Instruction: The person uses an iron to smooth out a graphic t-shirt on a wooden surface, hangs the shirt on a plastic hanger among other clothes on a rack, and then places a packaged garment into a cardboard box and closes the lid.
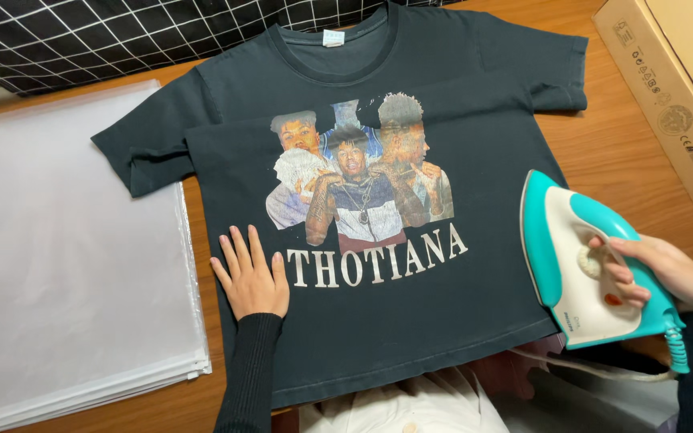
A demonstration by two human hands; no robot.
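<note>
A black T-shirt (459, 321) with a printed picture and white lettering lies spread flat on a wooden table (611, 152). My left hand (250, 277) rests flat on the shirt's lower left part, fingers together, pressing the cloth down. My right hand (643, 269) grips the handle of a teal and white clothes iron (571, 265), which sits at the shirt's right edge with its tip pointing away from me. A coiled teal cord (678, 349) leaves the iron's back end.
A stack of clear plastic sleeves (66, 265) lies left of the shirt. A cardboard box (675, 104) stands at the right edge. A black and white checked cloth (122, 32) lies behind the table. White fabric (411, 405) shows below the shirt's hem.
</note>
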